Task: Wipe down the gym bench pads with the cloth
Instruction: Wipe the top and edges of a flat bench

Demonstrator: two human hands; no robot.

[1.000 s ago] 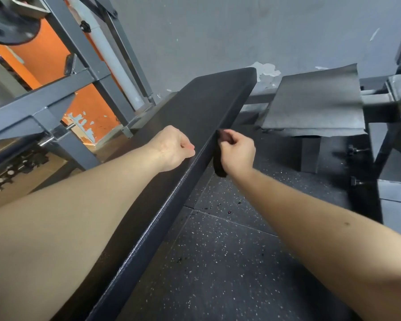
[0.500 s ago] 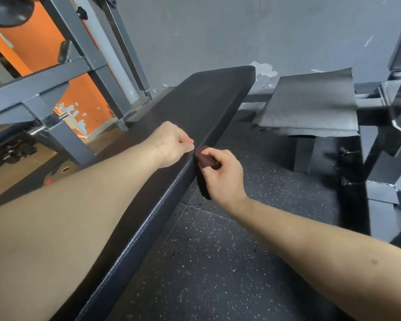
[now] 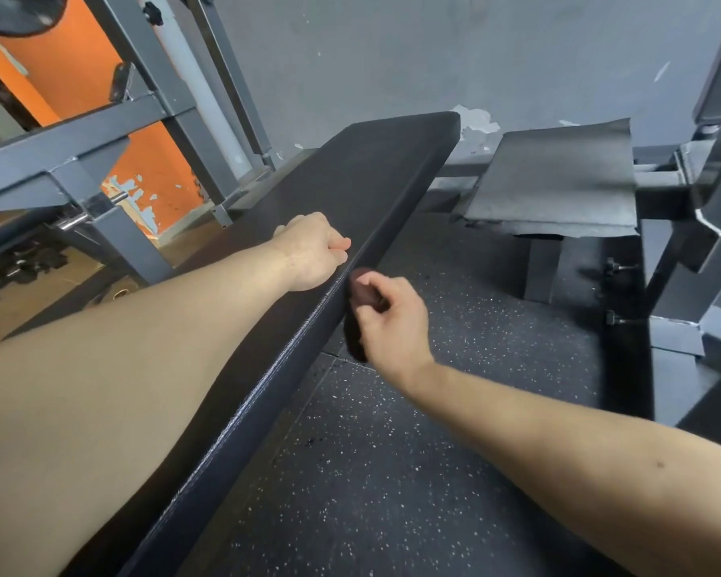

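Observation:
A long black bench pad [image 3: 375, 177] runs from the lower left up to the grey wall. My left hand [image 3: 313, 254] rests on its top near the right edge, fingers curled into a fist with nothing seen in it. My right hand [image 3: 392, 322] is beside the pad's right side face, closed on a dark cloth [image 3: 356, 339]. The cloth is pressed against that side face and hangs below my fingers. Much of the cloth is hidden behind my hand.
A second dark pad [image 3: 554, 177] sits on a grey frame at the right. A grey steel rack [image 3: 113, 131] stands at the left in front of an orange wall. Speckled black rubber floor [image 3: 392, 472] lies below the bench.
My right hand has slid the cloth back along the pad's right side face towards me. The left hand has stayed in place on the pad's top.

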